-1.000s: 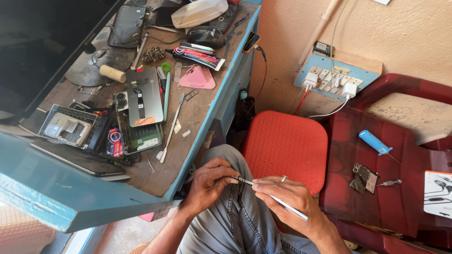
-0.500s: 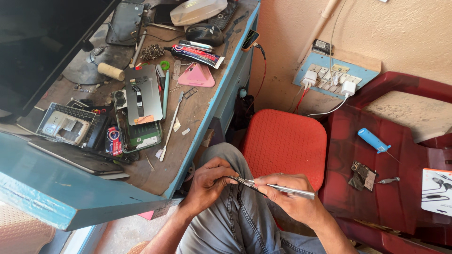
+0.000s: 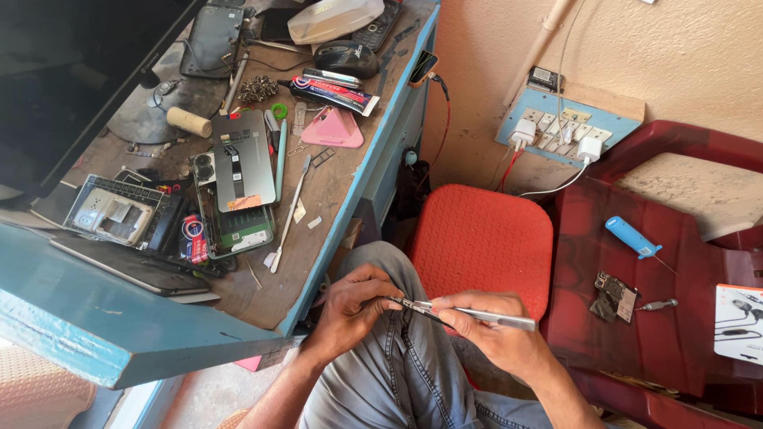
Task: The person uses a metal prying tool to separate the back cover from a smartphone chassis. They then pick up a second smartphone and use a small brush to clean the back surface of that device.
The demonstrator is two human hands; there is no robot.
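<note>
Down at about six o'clock in the view, both hands meet over the person's lap, above the jeans [image 3: 413, 373]. The left hand [image 3: 354, 306] is curled, its fingertips pinched on the dark front end of a thin metal tool [image 3: 469, 313], though what exactly sits at that tip is too small to tell. The right hand [image 3: 497, 338] grips the silver shaft of the same tool between thumb and fingers, so the tool lies almost level, pointing toward nine o'clock. Just behind the hands, at about twelve o'clock from them, stands a red stool [image 3: 481, 242]. At three o'clock a dark red plastic chair [image 3: 675, 349] carries a blue-handled screwdriver [image 3: 633, 237], a small circuit board [image 3: 612, 295] and a white box [image 3: 737, 322] at its right edge. At ten o'clock the blue-edged workbench [image 3: 119, 345] holds an opened phone [image 3: 234, 191], a pink triangular pick [image 3: 331, 129], a tube of glue [image 3: 334, 91] and a black mouse [image 3: 346, 57]. On the wall at one o'clock hangs a blue socket board [image 3: 564, 127] with white chargers plugged in.
</note>
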